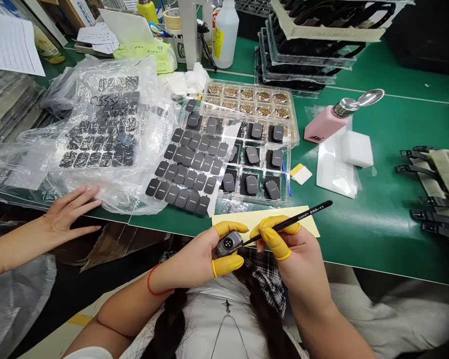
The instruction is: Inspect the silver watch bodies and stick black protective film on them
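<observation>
My left hand, in yellow finger cots, is closed round a smartwatch body with its round sensor side facing up. Between the cot-covered fingers of my right hand are black ESD tweezers, marked ESD-11. The tips point down at the edge of the watch body and seem to touch it. Under both hands lies a pale yellow sheet at the table's front edge. Just beyond, a clear tray holds black square pieces, with a sheet of "hello" labels over its left side.
Another person's hand rests at the left by plastic-wrapped label sheets. A pink pump bottle and white sponge block stand right. Behind are stacked trays and a spray bottle. Straps lie far right.
</observation>
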Tool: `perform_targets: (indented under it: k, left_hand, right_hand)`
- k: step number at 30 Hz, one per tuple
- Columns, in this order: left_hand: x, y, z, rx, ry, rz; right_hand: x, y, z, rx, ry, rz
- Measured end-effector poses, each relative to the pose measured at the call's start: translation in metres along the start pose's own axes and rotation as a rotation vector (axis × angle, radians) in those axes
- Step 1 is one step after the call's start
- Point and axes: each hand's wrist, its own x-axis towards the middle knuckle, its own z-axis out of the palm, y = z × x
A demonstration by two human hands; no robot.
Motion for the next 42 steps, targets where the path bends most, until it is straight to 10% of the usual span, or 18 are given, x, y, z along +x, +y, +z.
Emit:
perform_targets:
  k: [19,29,37,42]
  left_hand:
    - [0.003,-0.016,-0.003,-0.116,-0.204,-0.044]
    - [-0.004,-0.027,-0.02,-0.089,-0.112,-0.041]
    - [-0.006,-0.029,-0.043,0.081,0.023,-0.192]
    - [0.001,-0.026,-0.035,0.057,0.032,-0.139]
  right_hand:
    - [-0.001,0.001,0.0,-0.081,-0.003,-0.028]
    - [0.009,0.002,-0.05,-0.091,0.299,-0.263]
    - [0.011,0.002,-0.113,-0.926,0.342,-0.324]
    - [0.027,0.013,-0.106,-1.497,-0.043,-0.517]
